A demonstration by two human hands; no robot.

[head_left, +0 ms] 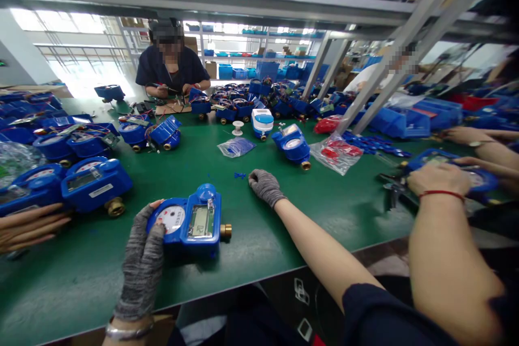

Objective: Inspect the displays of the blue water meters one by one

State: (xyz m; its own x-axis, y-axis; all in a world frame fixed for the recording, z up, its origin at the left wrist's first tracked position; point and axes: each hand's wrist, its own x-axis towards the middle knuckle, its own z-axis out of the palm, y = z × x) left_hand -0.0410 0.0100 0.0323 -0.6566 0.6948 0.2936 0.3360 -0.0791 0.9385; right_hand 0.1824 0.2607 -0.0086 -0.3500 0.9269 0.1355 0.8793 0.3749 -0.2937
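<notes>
In the head view a blue water meter (201, 223) lies on the green table, with a round dial, a small display and a brass fitting on its right. My left hand (146, 243), in a grey fingerless glove, grips the meter's left side, thumb over the dial. Out over the table, my right hand (264, 186) wears a matching glove, its fingers curled together; whatever they hold, if anything, is hidden. Just left of those fingertips are a few tiny blue plastic pieces (239, 175).
Another meter (291, 143), a white-topped device (262, 123), a white spool (237, 128) and bags of blue parts (237, 146) and red parts (338, 152) lie beyond. Meters crowd the left. Co-workers' hands reach in at left (32, 227) and right (440, 181). A person (172, 73) works opposite.
</notes>
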